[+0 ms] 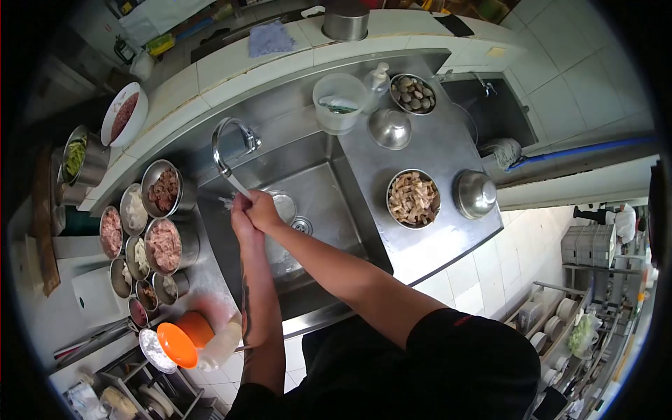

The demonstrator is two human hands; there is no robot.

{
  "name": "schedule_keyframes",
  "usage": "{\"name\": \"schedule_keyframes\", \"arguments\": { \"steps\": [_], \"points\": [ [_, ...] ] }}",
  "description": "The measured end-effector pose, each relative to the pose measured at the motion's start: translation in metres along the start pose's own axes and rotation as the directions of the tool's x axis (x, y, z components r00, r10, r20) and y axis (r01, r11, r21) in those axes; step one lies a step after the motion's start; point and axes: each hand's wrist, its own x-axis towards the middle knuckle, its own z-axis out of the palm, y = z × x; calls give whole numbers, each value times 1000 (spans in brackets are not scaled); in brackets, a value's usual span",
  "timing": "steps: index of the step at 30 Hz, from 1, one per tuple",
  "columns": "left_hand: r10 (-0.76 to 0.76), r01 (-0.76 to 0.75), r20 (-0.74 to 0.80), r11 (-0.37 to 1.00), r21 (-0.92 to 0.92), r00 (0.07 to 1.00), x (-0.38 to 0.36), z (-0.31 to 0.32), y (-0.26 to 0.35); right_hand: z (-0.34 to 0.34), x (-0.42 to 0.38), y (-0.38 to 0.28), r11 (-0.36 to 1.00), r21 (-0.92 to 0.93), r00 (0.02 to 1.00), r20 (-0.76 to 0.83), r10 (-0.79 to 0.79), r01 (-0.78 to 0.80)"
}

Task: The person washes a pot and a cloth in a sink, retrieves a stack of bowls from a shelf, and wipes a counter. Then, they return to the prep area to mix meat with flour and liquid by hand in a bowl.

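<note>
Position of hands: the left hand [242, 218] and right hand [262, 211] meet under the outlet of the curved tap [215, 145], left of the frame's centre. They touch; the right-hand fingers are folded against the left hand. Grip: neither hand's exact closure can be confirmed, and whether anything lies between the palms cannot be told. Both forearms reach over the near edge of the sink [332, 192], an arrangement that presumably lets runoff fall inside the basin, towards the drain [302, 225].

Adjacent items: the pale round item [282, 207] lies in the basin just beside the right hand. On the counter [448, 248] right of the basin stands the bowl of light-brown strips [413, 199], upright, probably to retain its contents. Two steel bowls, [390, 129] and [476, 194], are inverted, perhaps to drain or exclude dirt. The clear tub [339, 103] stands behind the basin's far right corner. Food containers [163, 245] are grouped closely at left, apparently for reach and clearance from splashing.
</note>
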Motion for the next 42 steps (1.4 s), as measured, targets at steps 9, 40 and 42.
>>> {"name": "schedule_keyframes", "arguments": {
  "steps": [9, 40, 42],
  "points": [
    [231, -207, 26, 811, 548, 973, -10, 48, 31, -79, -17, -41, 788, -537, 943, 293, -161, 301],
    [741, -403, -125, 488, 774, 659, -145, -54, 96, -232, -163, -72, 931, 66, 927, 147, 346, -358],
    [774, -402, -87, 417, 815, 627, -130, -89, 73, -154, -151, -92, 953, 23, 927, 239, 289, -303]
  ]
}}
